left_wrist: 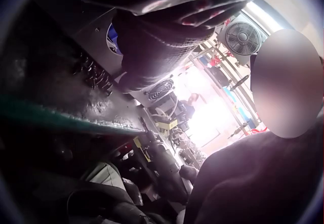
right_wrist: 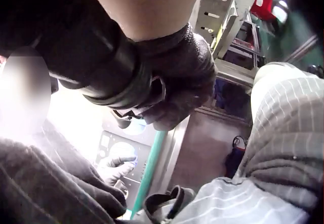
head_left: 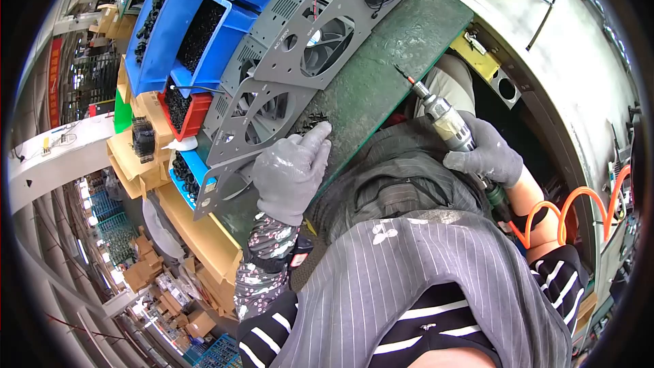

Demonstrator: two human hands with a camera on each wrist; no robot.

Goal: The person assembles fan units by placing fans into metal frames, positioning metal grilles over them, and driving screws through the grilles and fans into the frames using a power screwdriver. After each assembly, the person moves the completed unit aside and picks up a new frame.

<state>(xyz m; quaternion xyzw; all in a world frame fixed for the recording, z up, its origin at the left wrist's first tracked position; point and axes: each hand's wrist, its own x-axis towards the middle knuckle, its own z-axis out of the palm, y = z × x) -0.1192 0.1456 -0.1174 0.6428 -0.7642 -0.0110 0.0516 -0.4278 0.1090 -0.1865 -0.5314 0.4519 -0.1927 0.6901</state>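
My gloved left hand (head_left: 291, 176) reaches over the green work surface (head_left: 381, 61), its fingertips right at a small pile of dark screws (head_left: 312, 123). The same screws (left_wrist: 95, 76) lie beside the left glove (left_wrist: 152, 51) in the left wrist view. My gloved right hand (head_left: 492, 153) grips a power screwdriver (head_left: 446, 123) with a long thin bit, held past the surface's front edge and tilted up and left. Grey metal panels with round fans (head_left: 327, 48) stand in a row just beyond the left hand.
Blue bins (head_left: 211, 34) of black parts and a red bin (head_left: 187, 112) stand behind the panels. An orange coiled hose (head_left: 575, 197) hangs by the right forearm. Cardboard boxes (head_left: 197, 225) lie to the left. A white bench (head_left: 504, 0) runs along the far right.
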